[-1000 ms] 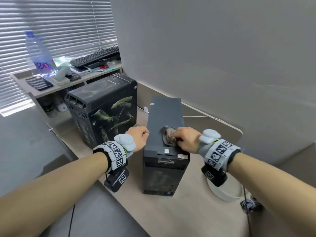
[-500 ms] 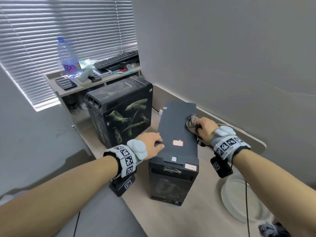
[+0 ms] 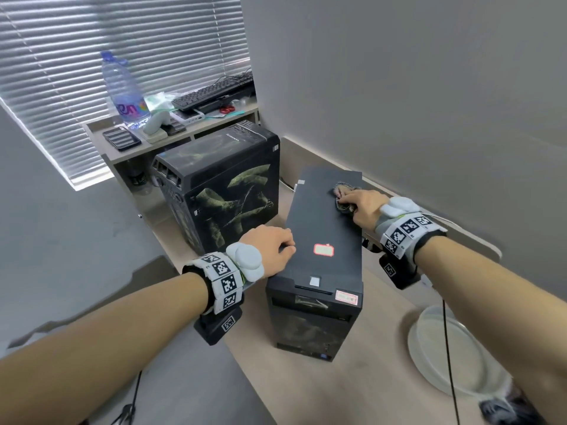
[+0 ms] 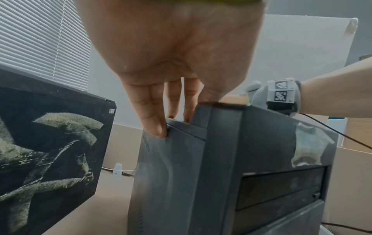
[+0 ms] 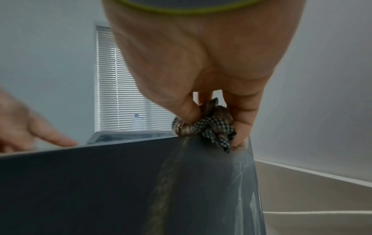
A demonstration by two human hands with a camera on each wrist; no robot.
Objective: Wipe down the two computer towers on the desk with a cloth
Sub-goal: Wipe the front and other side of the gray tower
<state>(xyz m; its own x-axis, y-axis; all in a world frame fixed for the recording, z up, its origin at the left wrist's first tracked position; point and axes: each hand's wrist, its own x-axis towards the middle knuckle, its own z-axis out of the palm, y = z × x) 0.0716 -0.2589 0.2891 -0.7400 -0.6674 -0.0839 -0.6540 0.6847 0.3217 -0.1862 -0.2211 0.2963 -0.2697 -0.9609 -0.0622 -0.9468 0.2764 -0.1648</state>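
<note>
Cloth (image 3: 343, 196) (image 5: 209, 125), checked and bunched, being pinched between thumb and fingers of right hand (image 3: 365, 207) (image 5: 201, 63), pressing on far right corner of near tower's (image 3: 322, 240) top. Tower (image 4: 231, 159) (image 5: 141, 182) standing on desk (image 3: 306, 388), just right of second tower (image 3: 221, 185) (image 4: 50, 151) with streaked side panel. Left hand (image 3: 267, 246) (image 4: 171, 55) resting on top's left edge, fingers (image 4: 155, 120) curling down over it, gripping the edge.
</note>
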